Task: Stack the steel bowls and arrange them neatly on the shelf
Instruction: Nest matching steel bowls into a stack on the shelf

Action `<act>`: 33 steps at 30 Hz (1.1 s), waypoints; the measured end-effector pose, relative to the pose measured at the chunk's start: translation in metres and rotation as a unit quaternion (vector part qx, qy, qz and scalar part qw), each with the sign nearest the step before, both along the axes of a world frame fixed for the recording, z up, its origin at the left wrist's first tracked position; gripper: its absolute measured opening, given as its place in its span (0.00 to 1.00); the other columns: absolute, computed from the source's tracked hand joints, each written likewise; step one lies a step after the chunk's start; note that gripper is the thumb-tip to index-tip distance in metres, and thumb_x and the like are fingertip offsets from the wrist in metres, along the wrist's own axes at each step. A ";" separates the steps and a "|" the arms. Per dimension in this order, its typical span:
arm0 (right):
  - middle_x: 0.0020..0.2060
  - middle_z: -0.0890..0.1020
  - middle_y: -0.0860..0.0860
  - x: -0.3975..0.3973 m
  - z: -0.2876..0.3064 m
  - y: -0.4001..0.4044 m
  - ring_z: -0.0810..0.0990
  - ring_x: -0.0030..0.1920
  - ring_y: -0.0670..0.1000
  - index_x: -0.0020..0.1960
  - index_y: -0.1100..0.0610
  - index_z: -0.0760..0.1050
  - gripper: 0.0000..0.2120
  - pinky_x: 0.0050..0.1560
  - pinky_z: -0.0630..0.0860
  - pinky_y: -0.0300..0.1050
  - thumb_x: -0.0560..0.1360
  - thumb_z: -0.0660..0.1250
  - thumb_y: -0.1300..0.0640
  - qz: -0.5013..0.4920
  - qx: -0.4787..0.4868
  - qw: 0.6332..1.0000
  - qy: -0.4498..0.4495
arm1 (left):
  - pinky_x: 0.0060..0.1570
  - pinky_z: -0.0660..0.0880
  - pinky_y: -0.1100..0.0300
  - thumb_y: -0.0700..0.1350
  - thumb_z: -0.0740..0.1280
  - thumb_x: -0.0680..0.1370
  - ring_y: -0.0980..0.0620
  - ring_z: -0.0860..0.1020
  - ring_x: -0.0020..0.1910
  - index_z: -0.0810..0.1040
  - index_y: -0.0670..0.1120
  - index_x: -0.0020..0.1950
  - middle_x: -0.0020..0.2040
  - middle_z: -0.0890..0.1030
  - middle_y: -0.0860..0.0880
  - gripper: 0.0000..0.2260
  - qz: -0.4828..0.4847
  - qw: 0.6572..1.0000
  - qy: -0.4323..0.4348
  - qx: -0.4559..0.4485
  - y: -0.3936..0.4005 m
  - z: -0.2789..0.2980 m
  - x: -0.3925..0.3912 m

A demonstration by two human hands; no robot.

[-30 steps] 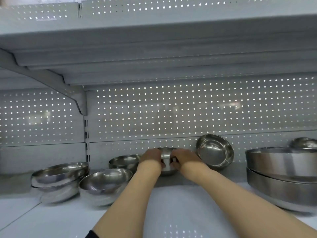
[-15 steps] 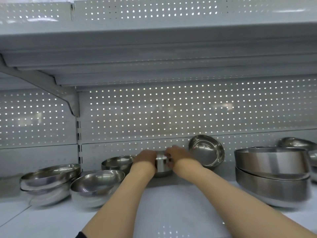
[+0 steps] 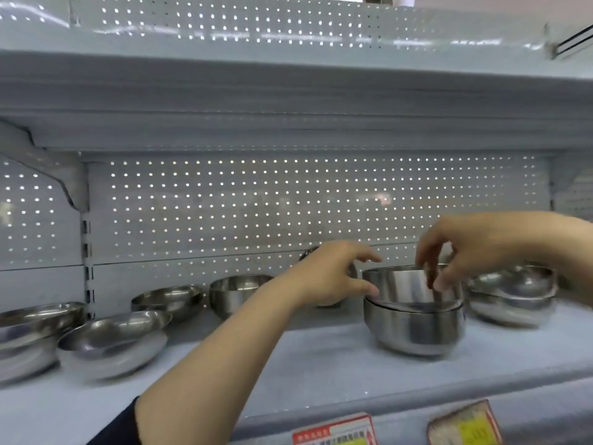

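- A second ago both hands were together at the back wall, around one small bowl. Now they are over the stack of two bowls [image 3: 414,309] on the right part of the shelf [image 3: 321,364].
- The small bowl is no longer seen between the hands. I cannot tell if it is the upper bowl [image 3: 404,284] of the stack or if it stays behind the left arm.
- The left hand [image 3: 330,277] has its fingers spread and almost straight. Its thumb touches the side of the upper bowl; it grips nothing.
- The right hand [image 3: 465,248] hangs above the rim with its fingers bent down into the upper bowl. The picture is blurred there, so I cannot tell if the fingers pinch the rim or are just free of it.
- I judge that one stacking step is just finished, or almost finished.
- More bowls wait loose on the left: a wide bowl [image 3: 115,342] in front, another bowl [image 3: 237,293] behind it, and more at the left edge.
- A second stack [image 3: 513,293] stands at the right, close to the first one.
- The shelf is pale metal with a back panel full of small holes [image 3: 256,203]. Price labels [image 3: 333,431] are on its front edge.
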State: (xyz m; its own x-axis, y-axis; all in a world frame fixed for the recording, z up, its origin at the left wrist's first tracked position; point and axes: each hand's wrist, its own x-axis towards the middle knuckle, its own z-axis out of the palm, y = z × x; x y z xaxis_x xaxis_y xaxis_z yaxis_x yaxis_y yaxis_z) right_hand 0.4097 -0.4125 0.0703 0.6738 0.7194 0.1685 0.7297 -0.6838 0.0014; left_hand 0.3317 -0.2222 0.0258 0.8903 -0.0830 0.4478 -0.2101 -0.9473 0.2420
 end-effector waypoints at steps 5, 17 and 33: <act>0.28 0.79 0.41 0.019 -0.020 -0.015 0.74 0.29 0.39 0.39 0.52 0.78 0.06 0.35 0.71 0.39 0.68 0.74 0.52 0.025 -0.025 0.999 -0.009 | 0.35 0.69 0.65 0.47 0.71 0.74 0.59 0.73 0.32 0.80 0.50 0.45 0.33 0.77 0.55 0.02 -0.026 0.997 0.054 0.057 -0.020 0.001 0.017; 0.28 0.74 0.45 0.020 -0.040 -0.026 0.70 0.28 0.42 0.35 0.52 0.73 0.10 0.29 0.65 0.35 0.71 0.72 0.53 0.082 0.031 0.995 -0.037 | 0.40 0.70 0.66 0.48 0.73 0.71 0.59 0.74 0.36 0.79 0.49 0.49 0.41 0.78 0.55 0.09 -0.005 0.999 0.026 0.039 -0.020 -0.010 0.024; 0.54 0.80 0.47 0.072 -0.089 -0.041 0.84 0.49 0.48 0.61 0.38 0.67 0.39 0.55 0.79 0.51 0.55 0.81 0.52 0.110 0.277 0.923 0.245 | 0.28 0.75 0.70 0.32 0.72 0.69 0.57 0.76 0.26 0.71 0.42 0.33 0.30 0.75 0.48 0.12 0.134 0.958 0.173 -0.188 -0.012 -0.049 0.035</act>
State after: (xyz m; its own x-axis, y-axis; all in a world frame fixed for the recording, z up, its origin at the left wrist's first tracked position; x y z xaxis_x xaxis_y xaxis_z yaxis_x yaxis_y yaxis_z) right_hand 0.4818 -0.4535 -0.0186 0.6151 0.7423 0.2659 0.6710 -0.3156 -0.6710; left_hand 0.3665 -0.2339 -0.0231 0.9575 0.2782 0.0764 0.1824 -0.7887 0.5871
